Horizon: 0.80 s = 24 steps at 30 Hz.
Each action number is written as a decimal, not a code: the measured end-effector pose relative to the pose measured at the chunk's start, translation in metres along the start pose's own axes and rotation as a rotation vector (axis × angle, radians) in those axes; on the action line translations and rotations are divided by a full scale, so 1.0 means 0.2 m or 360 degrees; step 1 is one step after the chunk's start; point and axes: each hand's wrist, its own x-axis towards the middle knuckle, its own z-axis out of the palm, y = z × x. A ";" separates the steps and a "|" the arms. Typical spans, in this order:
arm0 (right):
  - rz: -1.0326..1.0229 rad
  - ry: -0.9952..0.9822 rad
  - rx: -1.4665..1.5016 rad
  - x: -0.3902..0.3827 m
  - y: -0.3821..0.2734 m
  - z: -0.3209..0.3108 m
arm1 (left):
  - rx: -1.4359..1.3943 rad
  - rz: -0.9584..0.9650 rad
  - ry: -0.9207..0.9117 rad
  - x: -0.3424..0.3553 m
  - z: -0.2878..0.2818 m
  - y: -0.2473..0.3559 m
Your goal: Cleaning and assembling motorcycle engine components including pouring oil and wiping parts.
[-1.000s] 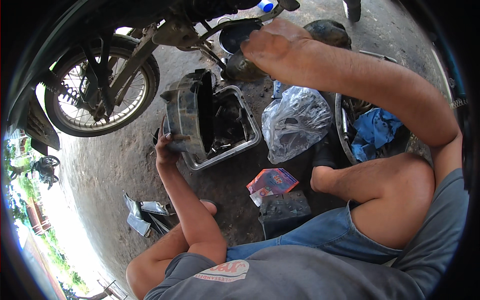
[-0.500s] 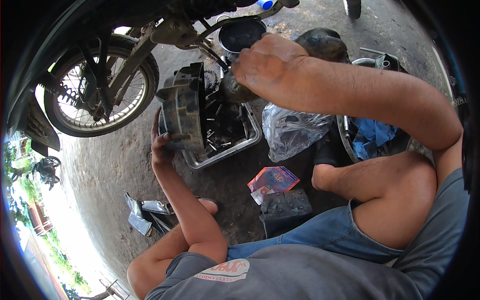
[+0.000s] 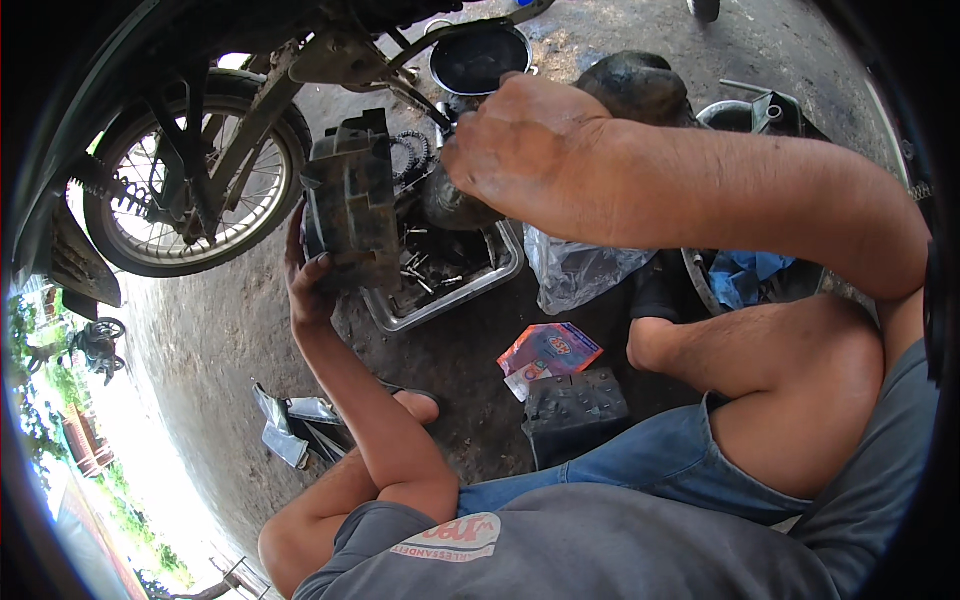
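Observation:
My left hand (image 3: 311, 285) is wrapped round the lower left side of a dark, grimy, ribbed housing (image 3: 350, 210), holding it tilted above the left end of a metal tray (image 3: 402, 321). Loose bolts and dark parts lie in the tray. My right hand (image 3: 525, 150) is closed beside the housing, its back toward me. A small shiny metal piece (image 3: 443, 120) shows at its fingers; whether they grip it is hidden. Below that hand is a dark rounded part (image 3: 455, 203). A toothed ring (image 3: 411, 152) shows behind the housing.
A motorcycle's spoked wheel (image 3: 200, 170) and frame stand at the upper left. Beyond the tray is a black basin (image 3: 480, 62). A clear plastic bag (image 3: 580, 268), a colourful packet (image 3: 548, 350) and a black battery-like box (image 3: 575, 415) lie nearer. Blue cloth (image 3: 750, 275) sits at the right.
The housing and my left hand have shifted slightly left and up. My right hand has moved a little left and down, still closed.

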 end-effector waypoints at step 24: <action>0.0032 -0.0372 -0.0099 -0.04 -0.06 -0.24 | -0.0542 -0.0218 0.0199 0.03 -0.31 -0.51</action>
